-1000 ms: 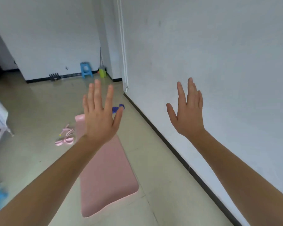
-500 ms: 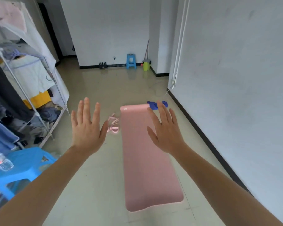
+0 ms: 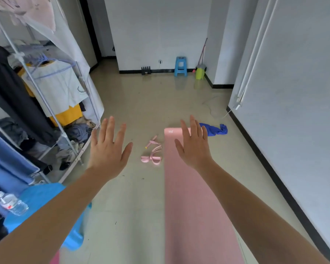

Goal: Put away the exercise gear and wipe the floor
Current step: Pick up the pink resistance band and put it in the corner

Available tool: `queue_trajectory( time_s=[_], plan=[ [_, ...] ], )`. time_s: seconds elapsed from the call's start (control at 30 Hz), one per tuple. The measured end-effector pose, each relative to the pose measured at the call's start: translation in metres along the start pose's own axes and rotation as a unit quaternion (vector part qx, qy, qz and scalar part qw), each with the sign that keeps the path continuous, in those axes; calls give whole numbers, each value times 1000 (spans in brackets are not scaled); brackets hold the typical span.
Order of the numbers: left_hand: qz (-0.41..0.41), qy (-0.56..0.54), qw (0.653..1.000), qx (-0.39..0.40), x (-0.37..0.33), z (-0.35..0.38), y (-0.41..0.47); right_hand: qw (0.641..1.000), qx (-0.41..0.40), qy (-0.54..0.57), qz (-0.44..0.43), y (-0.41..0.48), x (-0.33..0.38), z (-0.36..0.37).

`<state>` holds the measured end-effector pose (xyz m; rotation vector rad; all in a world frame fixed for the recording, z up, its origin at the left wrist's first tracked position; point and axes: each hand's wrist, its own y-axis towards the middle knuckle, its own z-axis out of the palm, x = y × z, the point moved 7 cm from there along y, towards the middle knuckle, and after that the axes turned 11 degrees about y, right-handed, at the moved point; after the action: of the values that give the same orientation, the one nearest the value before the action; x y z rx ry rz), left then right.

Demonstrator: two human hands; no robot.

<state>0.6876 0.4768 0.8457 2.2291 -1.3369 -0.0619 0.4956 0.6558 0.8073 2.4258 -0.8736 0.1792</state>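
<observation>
Both hands up in front of the camera, backs toward it, holding nothing: left hand (image 3: 108, 149) and right hand (image 3: 194, 147) have fingers extended and loosely spread. Pink yoga mat (image 3: 194, 206) lies unrolled on the floor (image 3: 141, 216) along the right wall, with a pink resistance band (image 3: 152, 155) just beside its left edge and a blue cloth (image 3: 215, 129) at its far right corner. Left side: clothes rack (image 3: 46, 103), blue stool (image 3: 38, 199) with a water bottle (image 3: 11, 203) on it; far wall has a second blue stool (image 3: 180, 66) and a green bucket (image 3: 200, 72).
</observation>
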Motion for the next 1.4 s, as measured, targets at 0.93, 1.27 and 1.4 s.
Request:
queue_trajectory(
  time_s=[0.93,1.27,1.4],
  plan=[
    [192,-37,977,85,174,468,524,975,11,-43,216,494,-79,374],
    [284,-48,955,66,94,570,791,940,15,-44,337,686,-220,423],
    [333,-59,940,54,59,610,871,935,-1,-70,348,734,-259,431]
  ],
)
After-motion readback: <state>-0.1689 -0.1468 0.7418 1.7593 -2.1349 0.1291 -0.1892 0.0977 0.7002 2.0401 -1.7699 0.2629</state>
